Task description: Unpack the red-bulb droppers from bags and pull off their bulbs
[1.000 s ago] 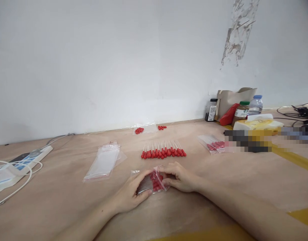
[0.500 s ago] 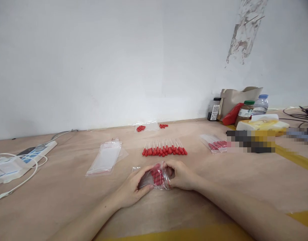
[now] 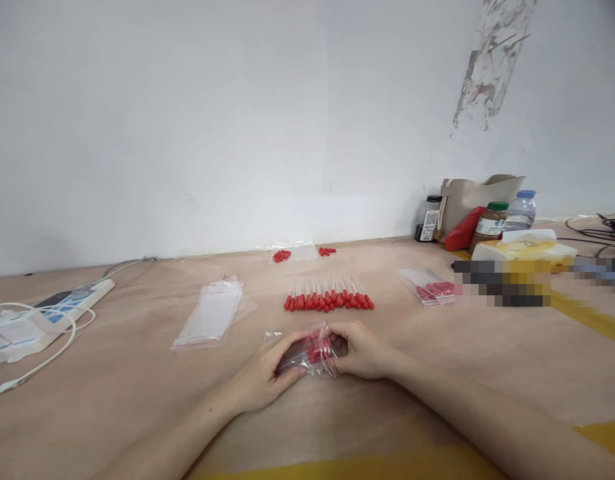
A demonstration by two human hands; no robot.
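Note:
Between my hands, low over the table, is a clear zip bag (image 3: 313,365) with several red-tipped sticks (image 3: 317,347) showing through the plastic. My left hand (image 3: 267,373) is closed around the bag's left part, thumb in front and fingers behind. At the right end, by the bag's red-lined mouth, my right hand (image 3: 360,350) has its fingers curled on the plastic; its fingertips are partly hidden. Just beyond, a row of red-tipped pale sticks (image 3: 330,300) lies side by side, red ends toward me.
Flat clear zip bags (image 3: 212,310) lie at left, near a power strip (image 3: 62,320) with white cables. Filled bags (image 3: 430,288) lie at right. Small red pieces (image 3: 281,256) rest by the wall. Bottles, a jar (image 3: 492,223) and a tissue pack (image 3: 522,250) stand back right.
The red tips inside the bag have shifted slightly right, toward the bag's mouth and my right hand. Both hands stay in nearly the same place.

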